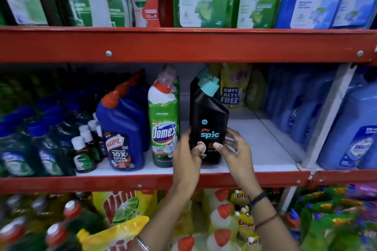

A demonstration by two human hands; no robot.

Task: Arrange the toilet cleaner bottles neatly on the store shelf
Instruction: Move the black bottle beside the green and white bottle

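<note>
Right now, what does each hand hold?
Left hand: closed on the black plastic Spic bottle.
Right hand: closed on the same bottle.

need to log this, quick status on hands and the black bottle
Left hand and right hand both gripping black bottle, upright on shelf. Green bottle close on its left. Nothing blocking.

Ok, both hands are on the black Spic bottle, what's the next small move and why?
Probably slide the Spic bottle slightly left toward the Domex bottle. The left hand and right hand grip its base, a gap separates the two bottles, and bare shelf lies to its right.
</note>
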